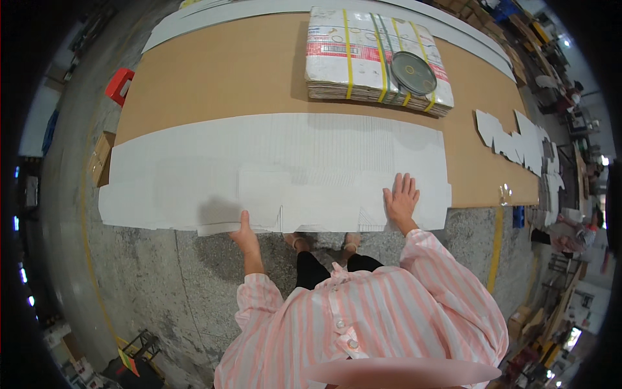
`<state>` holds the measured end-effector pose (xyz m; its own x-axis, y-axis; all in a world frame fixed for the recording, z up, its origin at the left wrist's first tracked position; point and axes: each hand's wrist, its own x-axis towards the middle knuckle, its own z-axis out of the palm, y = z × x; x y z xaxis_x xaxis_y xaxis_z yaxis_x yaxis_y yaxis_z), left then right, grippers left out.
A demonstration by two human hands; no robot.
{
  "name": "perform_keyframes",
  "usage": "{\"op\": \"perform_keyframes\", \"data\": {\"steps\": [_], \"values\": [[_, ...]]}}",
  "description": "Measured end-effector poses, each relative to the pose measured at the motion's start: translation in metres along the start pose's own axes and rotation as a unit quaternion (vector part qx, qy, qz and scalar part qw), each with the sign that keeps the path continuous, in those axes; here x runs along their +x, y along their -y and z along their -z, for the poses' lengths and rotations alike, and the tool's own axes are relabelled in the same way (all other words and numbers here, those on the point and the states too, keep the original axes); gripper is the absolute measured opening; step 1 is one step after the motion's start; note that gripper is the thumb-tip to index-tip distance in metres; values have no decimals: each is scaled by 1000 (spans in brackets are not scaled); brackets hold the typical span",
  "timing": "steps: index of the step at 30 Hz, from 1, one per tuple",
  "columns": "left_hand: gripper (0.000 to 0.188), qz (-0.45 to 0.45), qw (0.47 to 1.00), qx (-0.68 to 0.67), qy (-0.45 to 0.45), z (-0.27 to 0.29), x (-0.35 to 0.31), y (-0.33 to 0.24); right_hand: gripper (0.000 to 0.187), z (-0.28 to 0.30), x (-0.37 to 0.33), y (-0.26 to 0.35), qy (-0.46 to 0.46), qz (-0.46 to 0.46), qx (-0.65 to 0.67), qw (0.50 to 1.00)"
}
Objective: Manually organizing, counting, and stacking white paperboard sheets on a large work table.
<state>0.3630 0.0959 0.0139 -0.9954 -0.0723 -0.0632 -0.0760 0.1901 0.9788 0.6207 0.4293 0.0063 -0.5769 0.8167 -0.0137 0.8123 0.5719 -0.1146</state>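
Note:
A large flat white corrugated cardboard sheet (pixel 278 168) with cut flaps lies across a brown cardboard-covered table (pixel 220 71). My left hand (pixel 245 235) grips the sheet's near edge, thumb on top, at a flap that hangs over the table's front. My right hand (pixel 402 198) lies flat on the sheet near its right end, fingers spread and pressing down. My feet (pixel 324 243) show below the table edge.
A strapped bundle of flat printed cartons (pixel 363 58) sits at the back of the table with a round grey disc (pixel 413 72) on it. White cut cardboard pieces (pixel 518 142) lie at the right. A red stool (pixel 120 85) stands at the left. Another person (pixel 570 236) crouches far right.

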Motion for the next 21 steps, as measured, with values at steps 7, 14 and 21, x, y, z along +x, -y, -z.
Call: {"op": "perform_keyframes", "data": {"steps": [7,14,21], "values": [[38,133,975,-173,44,2,8,-1,65,0,-1,-5,-9,-2,-3,1000],[33,269,894,-358,-2,14,21,18,57,5,4,-11,-58,30,8,998],[31,83,995,-13,47,1,-2,-8,39,6,148,-65,-99,-27,-17,995]]}}
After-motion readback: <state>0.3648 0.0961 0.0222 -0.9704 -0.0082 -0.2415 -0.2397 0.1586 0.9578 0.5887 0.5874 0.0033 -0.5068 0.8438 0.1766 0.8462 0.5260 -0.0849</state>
